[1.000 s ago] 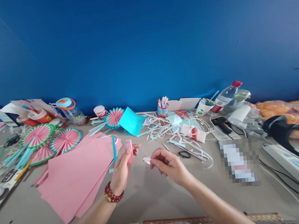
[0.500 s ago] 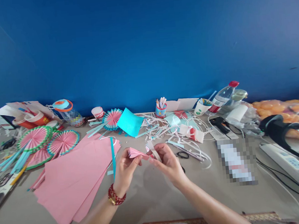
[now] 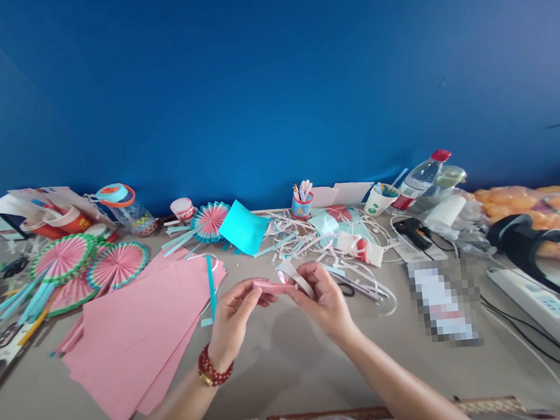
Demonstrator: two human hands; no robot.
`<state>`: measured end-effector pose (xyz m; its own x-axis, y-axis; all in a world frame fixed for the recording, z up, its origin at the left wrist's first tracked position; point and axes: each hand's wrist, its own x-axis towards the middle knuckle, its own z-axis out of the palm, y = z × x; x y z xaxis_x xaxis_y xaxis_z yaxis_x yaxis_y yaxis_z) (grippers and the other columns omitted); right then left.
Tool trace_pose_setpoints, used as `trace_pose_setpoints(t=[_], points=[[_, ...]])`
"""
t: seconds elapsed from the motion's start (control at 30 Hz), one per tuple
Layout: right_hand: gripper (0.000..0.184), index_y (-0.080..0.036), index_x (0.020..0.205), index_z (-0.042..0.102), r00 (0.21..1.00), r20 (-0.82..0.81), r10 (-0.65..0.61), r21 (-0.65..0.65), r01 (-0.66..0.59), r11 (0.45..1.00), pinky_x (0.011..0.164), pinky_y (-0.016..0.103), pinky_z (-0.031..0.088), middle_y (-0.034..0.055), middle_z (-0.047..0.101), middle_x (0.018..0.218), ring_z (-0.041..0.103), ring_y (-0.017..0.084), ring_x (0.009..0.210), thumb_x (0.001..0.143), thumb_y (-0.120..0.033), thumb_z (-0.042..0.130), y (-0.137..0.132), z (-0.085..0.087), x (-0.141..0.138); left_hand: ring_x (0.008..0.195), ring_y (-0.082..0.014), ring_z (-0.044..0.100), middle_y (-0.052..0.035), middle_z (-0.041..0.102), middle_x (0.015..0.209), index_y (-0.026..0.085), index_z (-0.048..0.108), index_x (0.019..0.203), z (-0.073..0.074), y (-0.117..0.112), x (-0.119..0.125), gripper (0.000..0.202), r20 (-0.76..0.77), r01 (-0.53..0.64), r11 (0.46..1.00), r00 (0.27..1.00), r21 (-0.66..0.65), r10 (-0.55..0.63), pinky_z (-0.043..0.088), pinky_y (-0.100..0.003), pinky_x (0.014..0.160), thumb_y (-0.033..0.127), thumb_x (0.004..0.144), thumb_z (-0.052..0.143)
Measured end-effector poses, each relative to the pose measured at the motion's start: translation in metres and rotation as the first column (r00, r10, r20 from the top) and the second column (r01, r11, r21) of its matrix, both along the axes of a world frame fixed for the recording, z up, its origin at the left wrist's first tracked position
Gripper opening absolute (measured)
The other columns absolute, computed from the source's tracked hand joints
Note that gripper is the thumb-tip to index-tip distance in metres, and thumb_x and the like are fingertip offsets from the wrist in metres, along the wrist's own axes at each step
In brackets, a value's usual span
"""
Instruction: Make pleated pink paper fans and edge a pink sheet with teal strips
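Observation:
My left hand [image 3: 238, 318], with a red beaded bracelet at the wrist, pinches one end of a narrow folded strip of pink paper [image 3: 273, 288]. The other end is pinched by my right hand [image 3: 320, 301], so the paper lies level between both sets of fingers, above the table. A curved white strip [image 3: 298, 278] stands up against my right fingers; a small white piece with red print shows beside it. How the white strip and the pink paper join is hidden by the fingers. Large pink sheets [image 3: 138, 327] lie left of my left hand, with a turquoise strip [image 3: 211, 288] on their edge.
Pleated paper fans [image 3: 118, 266] lie at left. Behind my hands are a turquoise sheet [image 3: 244, 228], a pen cup [image 3: 302, 205] and tangled white strips [image 3: 286, 232]. At right are a glue gun [image 3: 412, 232], a bottle [image 3: 417, 181] and a power strip [image 3: 548, 307].
The pink paper's pleats, fanned at the left end before, are now pressed into a flat, level strip. Both hands have shifted slightly, and the white strip has moved right with my right hand.

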<state>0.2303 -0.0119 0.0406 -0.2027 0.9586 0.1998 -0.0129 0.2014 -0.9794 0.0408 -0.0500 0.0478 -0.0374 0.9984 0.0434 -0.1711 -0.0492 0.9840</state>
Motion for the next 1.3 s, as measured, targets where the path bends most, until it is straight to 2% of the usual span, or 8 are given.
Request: trace_pose_setpoints(t=[0.27, 0.47, 0.57, 0.63, 0.8, 0.9, 1.13, 1.3], points=[[0.016, -0.020, 0.088, 0.057, 0.932, 0.355, -0.072, 0.184, 0.006, 0.983, 0.057, 0.025, 0.041, 0.0004, 0.061, 0.069, 0.053, 0.013, 0.059, 0.095, -0.035, 0.054, 0.008, 0.020, 0.033, 0.079, -0.0231, 0.075, -0.0086, 0.077, 0.093, 0.014, 0.066, 0.116, 0.002, 0.007, -0.008, 0.037, -0.131, -0.126, 0.992, 0.983, 0.027, 0.128, 0.062, -0.035, 0.074, 0.040, 0.090, 0.063], [0.012, -0.021, 0.084, 0.061, 0.846, 0.484, 0.225, 0.004, -0.259, 0.966, 0.050, 0.021, 0.035, -0.0028, 0.058, 0.064, 0.051, 0.012, 0.057, 0.092, -0.030, 0.056, -0.010, 0.040, 0.032, 0.083, -0.0206, 0.075, -0.0069, 0.077, 0.095, 0.018, 0.066, 0.116, 0.001, 0.009, -0.011, 0.029, -0.357, -0.117, 0.984, 0.920, 0.134, 0.158, 0.060, -0.031, 0.077, 0.035, 0.093, 0.058], [0.008, -0.022, 0.082, 0.063, 0.799, 0.558, 0.224, 0.013, -0.278, 0.960, 0.050, 0.021, 0.032, -0.0052, 0.055, 0.061, 0.048, 0.010, 0.054, 0.088, -0.027, 0.059, -0.017, 0.043, 0.018, 0.085, -0.0198, 0.074, -0.0059, 0.077, 0.093, 0.019, 0.067, 0.115, 0.001, 0.006, -0.011, 0.026, -0.494, -0.090, 0.967, 0.846, 0.239, 0.201, 0.057, -0.030, 0.082, 0.029, 0.092, 0.059], [0.010, -0.022, 0.081, 0.062, 0.807, 0.560, 0.188, 0.034, -0.249, 0.968, 0.050, 0.021, 0.031, -0.0063, 0.052, 0.058, 0.045, 0.010, 0.052, 0.088, -0.029, 0.061, -0.018, 0.042, 0.009, 0.085, -0.0192, 0.074, -0.0050, 0.078, 0.092, 0.019, 0.067, 0.116, 0.001, 0.004, -0.011, 0.026, -0.536, -0.064, 0.955, 0.816, 0.289, 0.217, 0.056, -0.029, 0.084, 0.026, 0.091, 0.060], [0.017, -0.022, 0.082, 0.060, 0.850, 0.486, 0.205, 0.002, -0.235, 0.972, 0.051, 0.020, 0.032, -0.0063, 0.054, 0.059, 0.045, 0.009, 0.050, 0.090, -0.036, 0.060, -0.012, 0.033, -0.002, 0.084, -0.0181, 0.074, -0.0041, 0.078, 0.094, 0.020, 0.066, 0.117, 0.006, 0.001, -0.011, 0.026, -0.483, -0.007, 0.974, 0.867, 0.228, 0.119, 0.057, -0.026, 0.078, 0.025, 0.093, 0.057], [0.022, -0.022, 0.081, 0.059, 0.853, 0.480, 0.204, -0.016, -0.224, 0.974, 0.050, 0.020, 0.032, -0.0066, 0.054, 0.056, 0.045, 0.009, 0.048, 0.091, -0.041, 0.060, -0.008, 0.029, -0.004, 0.089, -0.0179, 0.073, -0.0055, 0.077, 0.101, 0.019, 0.064, 0.121, 0.008, 0.000, -0.011, 0.029, -0.501, 0.037, 0.971, 0.861, 0.235, 0.088, 0.057, -0.026, 0.081, 0.022, 0.094, 0.054], [0.027, -0.022, 0.075, 0.056, 0.845, 0.503, 0.181, -0.060, -0.175, 0.983, 0.050, 0.020, 0.033, -0.0064, 0.055, 0.052, 0.048, 0.009, 0.047, 0.091, -0.043, 0.060, -0.007, 0.034, -0.007, 0.097, -0.0185, 0.072, -0.0074, 0.074, 0.113, 0.019, 0.065, 0.123, 0.007, -0.003, -0.013, 0.033, -0.577, 0.036, 0.970, 0.809, 0.241, 0.113, 0.057, -0.024, 0.083, 0.020, 0.092, 0.053], [0.027, -0.021, 0.074, 0.055, 0.847, 0.515, 0.130, -0.021, -0.140, 0.990, 0.050, 0.019, 0.033, -0.0045, 0.061, 0.056, 0.049, 0.009, 0.047, 0.092, -0.042, 0.058, -0.009, 0.035, -0.011, 0.098, -0.0180, 0.072, -0.0067, 0.075, 0.112, 0.019, 0.065, 0.124, 0.006, -0.002, -0.013, 0.034, -0.580, 0.028, 0.969, 0.805, 0.247, 0.125, 0.057, -0.024, 0.084, 0.018, 0.091, 0.054]])
